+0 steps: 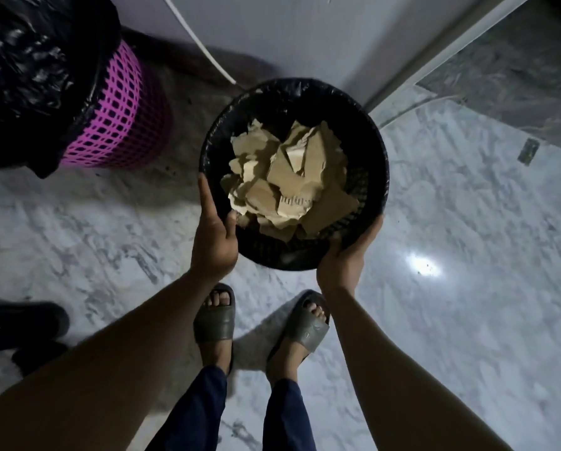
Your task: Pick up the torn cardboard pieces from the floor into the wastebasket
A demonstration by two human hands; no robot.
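Head view shows both my hands clamped on the near rim of the black wastebasket (370, 148). My left hand (212, 236) has its thumb hooked over the edge with the fingers running up the outer wall. My right hand (344, 258) is cupped round the wall at the near right. I seem to be holding it above the marble floor (451, 222), though I cannot be sure it is off the ground. The risk I see is tipping: I grip only the near side, so the far rim has no support, and a slip on the glossy liner could let the basket swing down and spill. The torn cardboard pieces (285, 177) lie inside it, tan, ragged-edged and stiff-looking, heaped loosely at angles. The pile leans toward the near rim by my left thumb, where a piece could slide out. I see no cardboard on the floor around my sandals (212, 323).
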